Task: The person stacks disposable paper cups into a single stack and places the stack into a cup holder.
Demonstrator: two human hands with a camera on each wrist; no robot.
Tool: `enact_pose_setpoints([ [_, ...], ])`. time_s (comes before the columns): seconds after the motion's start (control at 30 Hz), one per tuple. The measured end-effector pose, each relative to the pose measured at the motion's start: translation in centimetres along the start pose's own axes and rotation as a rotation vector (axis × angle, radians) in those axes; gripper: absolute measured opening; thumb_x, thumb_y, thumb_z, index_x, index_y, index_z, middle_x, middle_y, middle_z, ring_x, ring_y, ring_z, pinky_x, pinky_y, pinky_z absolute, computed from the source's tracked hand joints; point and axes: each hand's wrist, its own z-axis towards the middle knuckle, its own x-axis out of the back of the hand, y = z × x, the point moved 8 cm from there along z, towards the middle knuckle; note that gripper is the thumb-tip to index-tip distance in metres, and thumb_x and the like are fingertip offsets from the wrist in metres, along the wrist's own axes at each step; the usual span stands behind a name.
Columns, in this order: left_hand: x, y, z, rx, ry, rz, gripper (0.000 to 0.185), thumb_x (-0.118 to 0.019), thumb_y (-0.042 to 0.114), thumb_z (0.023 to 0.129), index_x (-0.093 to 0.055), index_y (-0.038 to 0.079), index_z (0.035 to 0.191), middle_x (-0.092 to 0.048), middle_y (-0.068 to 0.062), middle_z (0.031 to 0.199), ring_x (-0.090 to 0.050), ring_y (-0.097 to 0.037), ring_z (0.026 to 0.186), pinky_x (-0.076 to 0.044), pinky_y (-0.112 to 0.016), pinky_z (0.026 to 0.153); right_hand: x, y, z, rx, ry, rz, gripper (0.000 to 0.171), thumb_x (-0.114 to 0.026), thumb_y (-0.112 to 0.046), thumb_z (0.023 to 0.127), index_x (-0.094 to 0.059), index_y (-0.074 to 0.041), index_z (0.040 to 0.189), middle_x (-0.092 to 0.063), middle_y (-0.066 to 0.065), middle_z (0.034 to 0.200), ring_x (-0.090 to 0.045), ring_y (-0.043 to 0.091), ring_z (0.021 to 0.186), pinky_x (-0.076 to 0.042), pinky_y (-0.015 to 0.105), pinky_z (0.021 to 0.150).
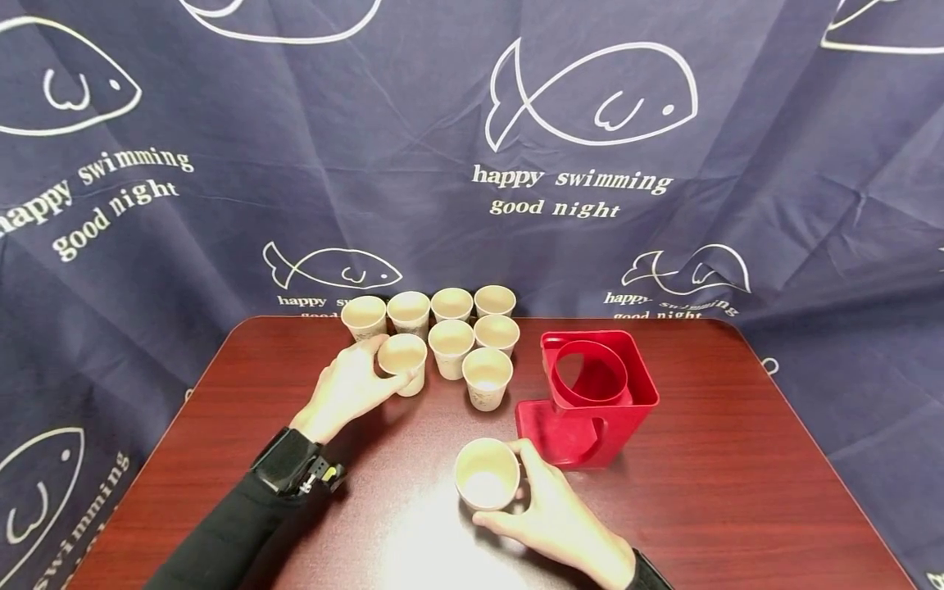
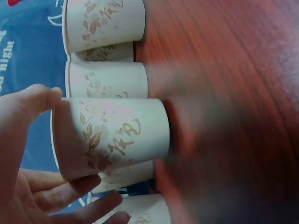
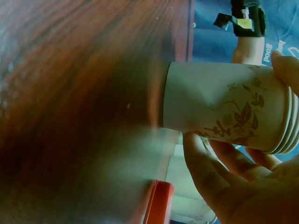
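My left hand (image 1: pixel 350 385) holds a white paper cup (image 1: pixel 407 369) by its sides near the rim, at the front left of a cluster of cups. In the left wrist view that cup (image 2: pixel 112 135) shows a brown leaf print, and its base is at or close to the table. Nearer the front, my right hand (image 1: pixel 549 516) grips a nested stack of paper cups (image 1: pixel 487 475) between thumb and fingers. Several layered rims of the stack (image 3: pixel 229 105) appear in the right wrist view. Whether the stack touches the table is hard to tell.
Several upright paper cups (image 1: pixel 487 381) stand in staggered rows toward the table's back edge. To their right is a red plastic holder (image 1: pixel 627 426) with a round ring on top and a flat base. A blue fish-print curtain (image 1: pixel 442 221) hangs behind the brown table (image 1: pixel 708 459).
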Motion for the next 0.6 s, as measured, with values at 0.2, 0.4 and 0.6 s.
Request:
enact_pose_setpoints([
  [0.2, 0.6, 1.7, -1.7, -0.058, -0.004, 0.016, 0.037, -0.083, 0.052, 0.080, -0.065, 0.031, 0.105, -0.065, 0.012, 0.087, -0.061, -0.013, 0.077, -0.052, -0.038, 0.068, 0.1, -0.2, -0.1, 0.011, 0.007, -0.011, 0.063, -0.092, -0.045, 0.075, -0.053, -0.026, 0.122, -0.069, -0.010, 0.114, -0.065, 0.005, 0.096, -0.055, 0.025, 0.082],
  [0.4, 0.9, 3.7, -3.2, -0.090, -0.019, 0.005, 0.043, -0.081, 0.056, 0.079, -0.065, 0.040, 0.115, -0.065, 0.022, 0.097, -0.061, -0.006, 0.082, -0.053, -0.035, 0.072, 0.2, -0.2, -0.1, 0.015, 0.008, -0.025, 0.064, -0.091, -0.046, 0.075, -0.053, -0.026, 0.122, -0.069, -0.010, 0.113, -0.064, 0.005, 0.096, -0.055, 0.026, 0.081],
  [0.6, 1.1, 5.8, -4.6, -0.108, -0.097, -0.039, 0.055, -0.075, 0.070, 0.080, -0.058, 0.052, 0.129, -0.063, 0.030, 0.115, -0.062, 0.003, 0.097, -0.054, -0.035, 0.084, 0.1, -0.1, -0.1, 0.017, 0.006, -0.035, 0.063, -0.090, -0.048, 0.076, -0.053, -0.026, 0.122, -0.068, -0.010, 0.114, -0.063, 0.005, 0.095, -0.054, 0.025, 0.079],
])
